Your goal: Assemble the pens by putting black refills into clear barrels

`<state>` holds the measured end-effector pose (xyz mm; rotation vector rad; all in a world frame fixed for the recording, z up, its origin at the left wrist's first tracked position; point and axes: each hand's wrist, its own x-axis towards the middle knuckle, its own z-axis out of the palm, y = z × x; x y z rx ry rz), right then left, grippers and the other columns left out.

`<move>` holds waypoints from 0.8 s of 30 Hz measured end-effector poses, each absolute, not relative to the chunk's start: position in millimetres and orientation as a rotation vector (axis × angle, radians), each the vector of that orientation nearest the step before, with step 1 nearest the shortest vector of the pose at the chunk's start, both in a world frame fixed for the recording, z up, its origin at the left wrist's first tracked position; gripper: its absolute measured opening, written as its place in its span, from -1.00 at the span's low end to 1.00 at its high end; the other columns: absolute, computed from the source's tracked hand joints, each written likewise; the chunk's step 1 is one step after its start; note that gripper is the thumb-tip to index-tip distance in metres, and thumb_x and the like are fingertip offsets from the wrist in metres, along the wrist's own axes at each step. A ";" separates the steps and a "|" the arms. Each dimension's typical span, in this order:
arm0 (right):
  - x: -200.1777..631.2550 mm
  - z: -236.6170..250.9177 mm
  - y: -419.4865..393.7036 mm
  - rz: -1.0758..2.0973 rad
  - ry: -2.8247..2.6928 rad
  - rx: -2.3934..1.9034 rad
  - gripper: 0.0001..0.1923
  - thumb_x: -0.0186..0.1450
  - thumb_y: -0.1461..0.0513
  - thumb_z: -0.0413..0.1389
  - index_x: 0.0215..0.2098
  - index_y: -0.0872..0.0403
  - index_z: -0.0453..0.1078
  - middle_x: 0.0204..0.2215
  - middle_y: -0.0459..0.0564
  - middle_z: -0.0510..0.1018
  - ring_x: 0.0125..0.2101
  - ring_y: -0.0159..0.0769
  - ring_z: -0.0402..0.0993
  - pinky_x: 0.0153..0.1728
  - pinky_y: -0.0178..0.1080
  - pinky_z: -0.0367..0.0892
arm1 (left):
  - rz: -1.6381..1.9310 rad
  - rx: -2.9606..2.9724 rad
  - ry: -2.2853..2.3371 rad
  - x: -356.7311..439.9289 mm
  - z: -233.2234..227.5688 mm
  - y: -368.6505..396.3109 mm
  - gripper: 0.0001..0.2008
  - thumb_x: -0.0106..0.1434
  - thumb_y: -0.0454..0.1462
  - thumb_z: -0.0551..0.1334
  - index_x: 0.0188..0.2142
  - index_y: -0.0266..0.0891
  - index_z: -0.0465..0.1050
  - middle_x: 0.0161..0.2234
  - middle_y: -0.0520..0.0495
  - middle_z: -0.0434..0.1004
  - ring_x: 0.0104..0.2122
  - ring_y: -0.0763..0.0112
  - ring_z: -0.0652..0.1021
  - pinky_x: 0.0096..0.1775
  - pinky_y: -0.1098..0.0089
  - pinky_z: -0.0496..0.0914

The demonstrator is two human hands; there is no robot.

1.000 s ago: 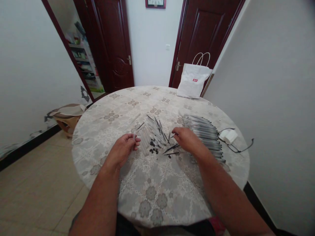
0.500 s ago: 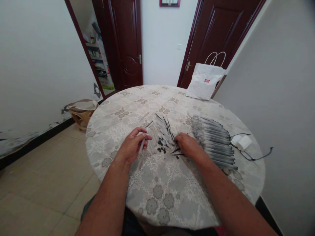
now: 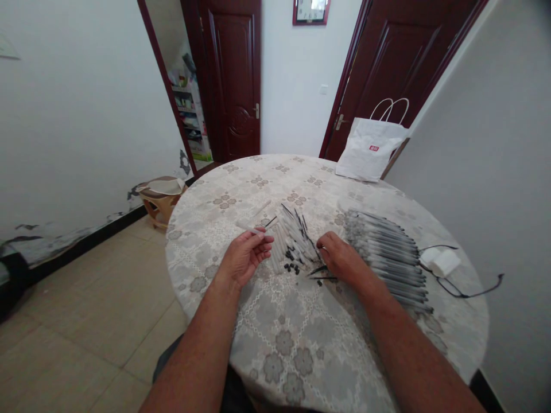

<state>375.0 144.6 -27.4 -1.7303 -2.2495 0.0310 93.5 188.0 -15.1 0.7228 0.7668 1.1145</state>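
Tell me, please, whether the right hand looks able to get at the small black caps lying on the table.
Probably yes: the right hand rests on the table just beside the black caps, with only thin dark refills lying between.

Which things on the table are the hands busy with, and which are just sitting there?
Busy with:
- clear pen tube in the left hand
- heap of tubes and refills
- small black caps
- right hand on the refills
- row of finished pens

Just sitting there:
- white paper bag
- charger and cable
- stool on the floor
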 end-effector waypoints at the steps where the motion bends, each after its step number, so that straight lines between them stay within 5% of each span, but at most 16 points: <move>1: 373.9 -27.3 144.4 0.025 -2.226 -1.675 -0.82 0.40 0.32 -0.06 -0.13 0.05 0.37 -0.15 0.07 0.46 -0.16 -0.22 0.45 -0.11 -0.27 0.28 | 1.120 0.730 0.773 94.4 -15.9 187.5 -0.73 0.18 -0.30 0.39 -0.13 -0.30 0.47 -0.35 -0.09 0.61 -0.50 0.51 0.55 -0.42 0.48 0.50; 6: 363.7 -25.9 141.1 0.021 -2.072 -1.515 -0.87 0.38 0.27 -0.04 -0.18 0.03 0.33 -0.28 0.06 0.49 -0.26 -0.19 0.45 -0.16 -0.21 0.32 | 1.135 0.788 0.778 97.2 -20.6 187.1 -0.68 0.15 -0.18 0.45 -0.15 -0.28 0.52 -0.43 0.05 0.46 -0.55 0.60 0.46 -0.45 0.52 0.46; 10: 351.3 -26.3 135.3 0.123 -1.893 -1.473 -0.83 0.37 0.22 0.02 -0.08 0.01 0.35 -0.29 0.03 0.54 -0.30 -0.19 0.49 -0.18 -0.19 0.37 | 1.127 0.791 0.777 98.0 -23.0 187.7 -0.65 0.13 -0.14 0.47 -0.18 -0.28 0.52 -0.35 -0.06 0.52 -0.36 0.43 0.59 -0.30 0.42 0.53; 13: 339.5 -26.5 131.4 0.342 -1.687 -1.390 -0.64 0.35 0.20 0.10 0.12 -0.01 0.32 -0.27 -0.03 0.55 -0.32 -0.24 0.52 -0.21 -0.19 0.41 | 1.090 0.833 0.747 98.4 -22.6 186.5 -0.68 0.17 -0.13 0.44 -0.18 -0.28 0.51 -0.27 -0.13 0.57 -0.29 0.35 0.61 -0.22 0.34 0.54; 18: 326.9 -20.5 130.7 0.799 -1.245 -1.087 -0.19 0.31 0.17 0.20 0.42 -0.12 -0.06 -0.33 -0.17 0.50 -0.50 -0.37 0.49 -0.50 -0.33 0.41 | 0.989 1.146 0.887 99.5 -21.0 182.0 -0.64 0.22 -0.12 0.36 -0.07 -0.30 0.58 -0.40 -0.07 0.52 -0.44 0.42 0.53 -0.30 0.37 0.48; 24: 337.1 -24.3 142.1 0.871 -1.016 -1.026 -0.36 0.25 0.15 0.26 0.23 -0.01 0.17 -0.36 -0.15 0.57 -0.50 -0.37 0.54 -0.53 -0.35 0.46 | 0.908 1.310 0.837 99.3 -18.4 178.1 -0.57 0.21 -0.18 0.33 0.07 -0.22 0.51 -0.44 0.01 0.49 -0.50 0.44 0.48 -0.33 0.38 0.46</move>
